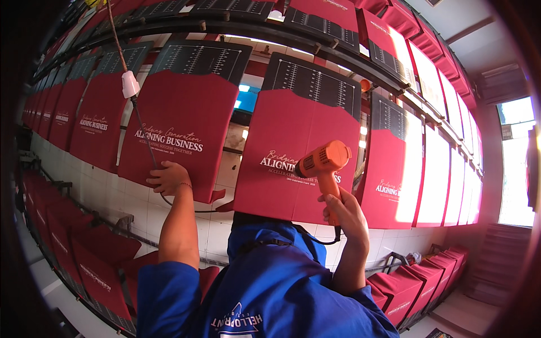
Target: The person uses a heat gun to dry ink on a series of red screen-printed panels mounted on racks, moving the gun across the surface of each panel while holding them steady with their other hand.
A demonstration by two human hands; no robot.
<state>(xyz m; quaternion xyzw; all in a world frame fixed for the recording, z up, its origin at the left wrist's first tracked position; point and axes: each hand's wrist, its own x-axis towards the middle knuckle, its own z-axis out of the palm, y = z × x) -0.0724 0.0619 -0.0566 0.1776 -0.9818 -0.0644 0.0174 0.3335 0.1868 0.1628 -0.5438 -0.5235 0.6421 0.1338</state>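
Note:
My left hand (168, 177) lies flat on the lower edge of a red cloth piece with white print (180, 127), which is pulled over a black board with ruled markings (200, 59). My right hand (345, 213) grips the handle of an orange heat gun (324, 162). Its nozzle points left, close to the white print on the neighbouring red cloth piece (282, 163) on its own black board (315, 81). A black cable (315, 239) runs from the gun's handle down across my blue shirt.
Many more red cloth pieces on boards line a long rail to the left (93, 121) and right (391, 169). A white plug on a cord (130, 84) hangs by my left hand. A lower row of red pieces (90, 253) runs below, over white tiles. A bright window (515, 163) is at the right.

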